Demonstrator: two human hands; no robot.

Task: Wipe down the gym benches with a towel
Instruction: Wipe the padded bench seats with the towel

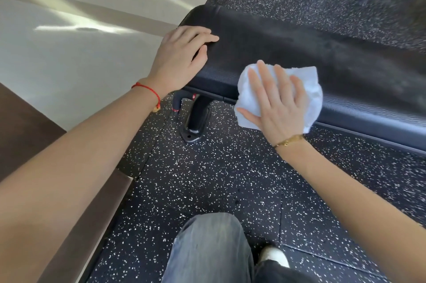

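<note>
Fingers (274,82) of the right hand (280,102) spread flat, pressing the towel (311,88) onto the bench (299,52).
Left hand (182,56), fingers loosely spread, rests at centre frame, likely steadying.

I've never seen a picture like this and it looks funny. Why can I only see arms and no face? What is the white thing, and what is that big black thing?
The camera sits on the person's head and looks down, so you see what they see: their own two arms, a knee in jeans and a white shoe at the bottom.

The big black thing is a padded gym bench. It stands on a black floor with white speckles.

The white thing is a towel. The right hand lies flat on it with straight fingers, pressing it against the bench's near edge to wipe it.

The left hand holds nothing. It rests on the end of the bench. That wrist wears a red string; the other wears a gold bracelet.
</note>
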